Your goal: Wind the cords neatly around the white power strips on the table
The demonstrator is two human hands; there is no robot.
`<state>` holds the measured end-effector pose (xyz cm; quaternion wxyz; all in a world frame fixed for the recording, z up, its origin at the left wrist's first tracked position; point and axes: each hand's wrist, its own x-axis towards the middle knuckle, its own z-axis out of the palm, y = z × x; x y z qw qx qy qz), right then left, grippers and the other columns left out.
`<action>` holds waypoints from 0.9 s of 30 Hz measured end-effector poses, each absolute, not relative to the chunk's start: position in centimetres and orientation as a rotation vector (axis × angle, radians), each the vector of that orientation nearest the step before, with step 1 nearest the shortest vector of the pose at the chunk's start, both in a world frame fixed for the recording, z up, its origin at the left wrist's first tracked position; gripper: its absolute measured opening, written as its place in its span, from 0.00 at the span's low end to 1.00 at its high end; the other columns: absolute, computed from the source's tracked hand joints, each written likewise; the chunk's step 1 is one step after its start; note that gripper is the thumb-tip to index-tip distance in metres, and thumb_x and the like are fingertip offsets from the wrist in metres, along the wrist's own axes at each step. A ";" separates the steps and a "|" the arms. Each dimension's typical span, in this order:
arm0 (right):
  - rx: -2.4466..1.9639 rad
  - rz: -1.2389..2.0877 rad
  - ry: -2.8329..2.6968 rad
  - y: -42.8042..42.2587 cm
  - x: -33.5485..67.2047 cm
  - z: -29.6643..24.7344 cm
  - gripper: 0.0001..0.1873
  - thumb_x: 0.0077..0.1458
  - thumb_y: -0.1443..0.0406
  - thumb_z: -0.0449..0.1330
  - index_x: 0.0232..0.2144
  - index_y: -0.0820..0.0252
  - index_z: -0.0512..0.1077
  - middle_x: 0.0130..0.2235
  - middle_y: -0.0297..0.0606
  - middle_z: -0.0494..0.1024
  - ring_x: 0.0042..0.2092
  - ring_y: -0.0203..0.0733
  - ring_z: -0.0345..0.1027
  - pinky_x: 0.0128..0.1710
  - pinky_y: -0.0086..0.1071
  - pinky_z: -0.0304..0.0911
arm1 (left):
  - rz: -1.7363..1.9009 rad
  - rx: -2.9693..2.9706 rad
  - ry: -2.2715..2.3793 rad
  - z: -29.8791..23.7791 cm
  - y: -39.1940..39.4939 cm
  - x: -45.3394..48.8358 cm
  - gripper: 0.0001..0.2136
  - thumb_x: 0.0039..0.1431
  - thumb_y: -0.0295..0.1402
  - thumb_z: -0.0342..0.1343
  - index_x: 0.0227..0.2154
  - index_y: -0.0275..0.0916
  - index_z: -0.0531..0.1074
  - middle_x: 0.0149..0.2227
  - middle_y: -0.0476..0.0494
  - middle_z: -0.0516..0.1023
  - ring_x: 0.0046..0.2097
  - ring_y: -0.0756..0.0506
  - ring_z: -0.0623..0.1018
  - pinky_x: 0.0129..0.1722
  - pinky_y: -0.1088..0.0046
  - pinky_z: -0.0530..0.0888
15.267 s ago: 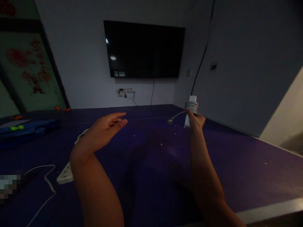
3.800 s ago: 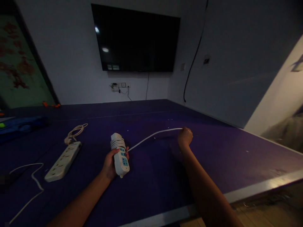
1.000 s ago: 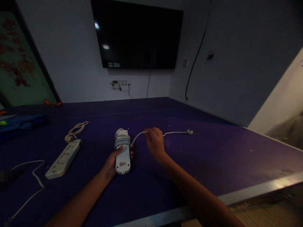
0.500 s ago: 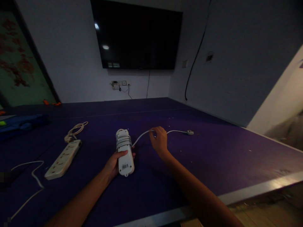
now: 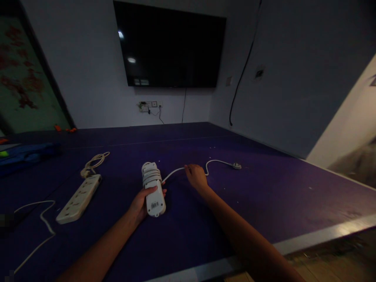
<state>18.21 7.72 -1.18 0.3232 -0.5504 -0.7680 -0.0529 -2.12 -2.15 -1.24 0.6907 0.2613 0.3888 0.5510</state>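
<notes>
My left hand [image 5: 141, 203] is closed around a white power strip [image 5: 155, 197], its labelled underside facing up and the thumb across it. Several turns of white power cord [image 5: 151, 176] wrap around the strip's far half. From the wraps the cord runs right into my right hand [image 5: 196, 176], whose fingers pinch it just above the table. Past that hand the cord bends and ends at a plug [image 5: 236, 166] lying on the purple tabletop [image 5: 279, 196].
A second white power strip [image 5: 79, 199] lies at left, its cord [image 5: 96, 159] loosely coiled behind it. Nearer the left edge runs a thin white cable [image 5: 44, 219]. Blue cloth [image 5: 29, 152] lies at far left. A television [image 5: 173, 45] hangs on the wall above the table's far edge.
My right hand has come down slightly, its fingers now closed together on the cord. The cord between that hand and the plug shows a sharper bend. The held strip has shifted slightly left.
</notes>
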 end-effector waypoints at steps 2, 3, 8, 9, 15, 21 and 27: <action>-1.464 -0.134 -2.043 7.6 18.1 -1.2 0.21 0.63 0.61 0.43 0.27 0.62 0.72 0.30 0.44 0.76 0.32 0.41 0.68 0.35 0.32 0.57 | 1.234 0.575 0.871 -1.2 -2.1 -2.2 0.15 0.50 0.25 0.57 0.43 0.28 0.72 0.30 0.36 0.79 0.26 0.46 0.78 0.28 0.73 0.74; -1.468 -0.142 -2.045 7.6 18.0 -1.2 0.20 0.62 0.61 0.44 0.29 0.62 0.73 0.31 0.44 0.76 0.33 0.42 0.68 0.36 0.33 0.57 | 1.235 0.569 0.875 -1.2 -2.1 -2.2 0.15 0.50 0.25 0.56 0.42 0.28 0.72 0.29 0.36 0.79 0.26 0.46 0.78 0.28 0.73 0.74; -1.335 -0.145 -2.062 7.1 17.4 -1.2 0.18 0.57 0.71 0.48 0.46 0.61 0.70 0.44 0.45 0.75 0.47 0.46 0.64 0.47 0.39 0.57 | 1.242 0.546 0.925 -1.2 -2.1 -2.1 0.14 0.50 0.24 0.56 0.41 0.28 0.71 0.29 0.35 0.79 0.26 0.46 0.78 0.28 0.72 0.74; -1.275 -0.130 -2.093 6.9 17.2 -1.1 0.20 0.54 0.74 0.48 0.47 0.61 0.70 0.46 0.45 0.74 0.48 0.46 0.63 0.49 0.39 0.56 | 1.243 0.543 0.933 -1.2 -2.1 -2.1 0.13 0.50 0.25 0.56 0.41 0.28 0.71 0.29 0.36 0.79 0.26 0.46 0.78 0.28 0.72 0.74; -0.897 -0.120 -2.373 5.0 15.3 -1.2 0.20 0.52 0.74 0.52 0.47 0.59 0.70 0.46 0.41 0.74 0.48 0.43 0.63 0.56 0.41 0.47 | 1.245 0.532 0.975 -1.1 -2.2 -1.9 0.15 0.49 0.23 0.56 0.43 0.30 0.68 0.28 0.37 0.79 0.24 0.45 0.77 0.27 0.70 0.74; -0.864 -0.166 -2.491 3.9 14.6 -0.7 0.12 0.58 0.64 0.54 0.43 0.58 0.73 0.40 0.40 0.76 0.42 0.43 0.64 0.43 0.37 0.53 | 1.230 0.555 0.990 -1.1 -2.3 -1.9 0.15 0.48 0.22 0.56 0.42 0.29 0.68 0.27 0.36 0.79 0.24 0.45 0.78 0.26 0.71 0.73; -0.889 -0.338 -2.495 4.0 15.0 -0.4 0.11 0.60 0.63 0.52 0.39 0.58 0.73 0.36 0.39 0.75 0.39 0.41 0.63 0.39 0.35 0.49 | 1.222 0.555 1.016 -0.8 -2.5 -1.6 0.14 0.50 0.23 0.54 0.42 0.29 0.67 0.26 0.36 0.79 0.23 0.44 0.78 0.25 0.71 0.73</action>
